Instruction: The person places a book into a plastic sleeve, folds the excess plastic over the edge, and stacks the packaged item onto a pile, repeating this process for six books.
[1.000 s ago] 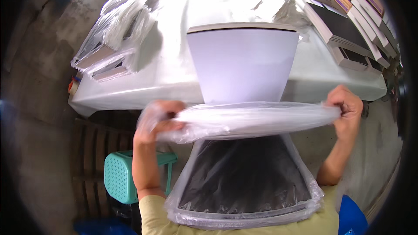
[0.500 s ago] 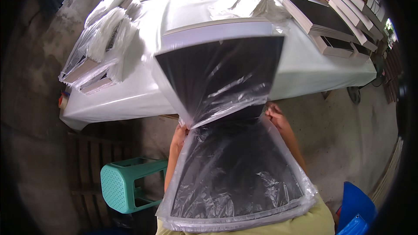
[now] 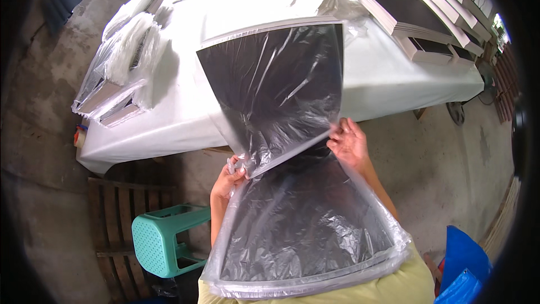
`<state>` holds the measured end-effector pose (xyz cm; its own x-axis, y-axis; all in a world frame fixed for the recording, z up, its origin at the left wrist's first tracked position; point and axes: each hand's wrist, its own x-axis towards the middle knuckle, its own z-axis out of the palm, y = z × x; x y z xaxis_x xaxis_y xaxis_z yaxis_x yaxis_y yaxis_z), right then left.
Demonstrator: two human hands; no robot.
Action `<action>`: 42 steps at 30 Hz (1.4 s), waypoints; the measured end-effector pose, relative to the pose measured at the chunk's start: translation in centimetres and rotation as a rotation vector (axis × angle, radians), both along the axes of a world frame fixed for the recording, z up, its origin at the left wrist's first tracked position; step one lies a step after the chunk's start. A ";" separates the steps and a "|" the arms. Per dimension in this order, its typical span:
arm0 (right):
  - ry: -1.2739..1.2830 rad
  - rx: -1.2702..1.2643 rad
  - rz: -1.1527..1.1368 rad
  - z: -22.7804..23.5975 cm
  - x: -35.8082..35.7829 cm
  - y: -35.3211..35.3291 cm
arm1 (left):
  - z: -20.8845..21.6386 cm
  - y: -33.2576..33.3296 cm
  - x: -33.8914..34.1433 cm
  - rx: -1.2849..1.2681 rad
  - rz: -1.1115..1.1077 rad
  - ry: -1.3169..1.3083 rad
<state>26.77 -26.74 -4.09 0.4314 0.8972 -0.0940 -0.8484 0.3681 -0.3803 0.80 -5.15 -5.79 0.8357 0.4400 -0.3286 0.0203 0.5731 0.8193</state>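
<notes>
A black board or thick sheet stack [image 3: 281, 73] with pale edges leans from my lap side up onto the table's near edge. Clear plastic lies over its face, with bright creases. My left hand [image 3: 228, 177] is closed on bunched film at the lower left corner of this clear plastic bag [image 3: 292, 155]. At the opposite lower corner, my right hand [image 3: 349, 142] pinches the bag's edge between thumb and finger, its other fingers raised and slightly blurred. Below, a pile of clear bags over something black [image 3: 304, 225] rests on my lap.
A white-covered table [image 3: 180, 129] stands ahead. Plastic-wrapped packs [image 3: 121, 62] sit at its left, black-topped stacks [image 3: 408, 14] at its right, crumpled film [image 3: 340, 3] between. A green stool [image 3: 154, 245] is at lower left, blue plastic [image 3: 464, 259] at lower right.
The upper black board has shifted left and farther onto the table, and plastic now covers more of its face. My right hand has moved slightly left and up, its fingers more spread.
</notes>
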 end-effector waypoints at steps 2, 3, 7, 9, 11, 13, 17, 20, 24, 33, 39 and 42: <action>0.022 0.007 0.048 -2.7 1.0 -1.9 | -4.0 2.4 -1.9 -0.163 -0.036 -0.100; 0.035 -0.079 0.097 -3.5 1.7 -3.3 | -6.0 3.5 -2.3 -0.244 -0.056 -0.156; -0.162 -0.471 0.078 -9.0 2.3 -4.5 | -8.8 1.5 0.1 -0.120 0.181 0.182; -0.138 -0.519 0.188 -8.6 1.9 -4.0 | -7.7 1.4 0.1 -0.131 0.128 0.281; -0.286 -0.665 0.232 -7.0 2.3 -3.9 | -2.4 -0.4 2.7 0.143 0.157 0.355; -0.585 -0.785 0.245 -7.3 2.8 -2.6 | -2.2 0.2 2.1 0.106 0.075 0.499; -0.668 -0.619 0.293 -6.5 2.4 -3.0 | -2.1 -0.5 2.0 0.111 -0.003 0.635; -0.740 -0.567 0.234 -6.1 1.9 -3.6 | -3.3 0.0 1.9 0.103 -0.046 0.556; -0.905 -0.619 0.252 -6.2 1.8 -3.1 | -5.2 -0.3 0.7 -0.010 0.083 0.427; -1.508 -1.006 0.278 1.1 6.1 -2.2 | -2.2 6.6 0.9 1.203 0.216 0.470; -1.511 -0.347 -0.024 15.9 0.3 5.3 | 16.3 0.8 5.2 1.050 0.090 -0.378; -1.111 -0.055 0.103 16.8 -4.9 8.3 | 16.9 -1.8 7.5 1.018 0.095 -0.479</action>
